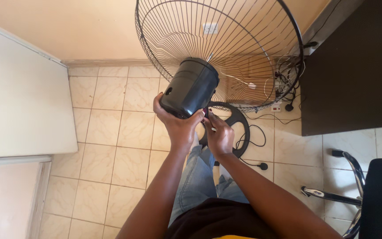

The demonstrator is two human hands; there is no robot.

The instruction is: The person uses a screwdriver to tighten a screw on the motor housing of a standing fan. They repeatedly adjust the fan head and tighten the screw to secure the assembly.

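A standing fan fills the middle of the head view. Its black motor housing (191, 86) points toward me and the round wire guard (244, 48) spreads behind it. My left hand (177, 126) cups the underside of the housing, fingers wrapped on its rear edge. My right hand (219, 135) sits just below the housing at the fan's neck, fingers pinched around a small part there; what it grips is hidden. The fan's round black base (239, 121) rests on the tiled floor below.
A black power cable and plug (261, 166) trail over the beige tiles. A socket strip with tangled wires (286, 88) lies beside a dark desk (350, 75). An office chair (368, 194) stands at right, a white door (23, 97) at left.
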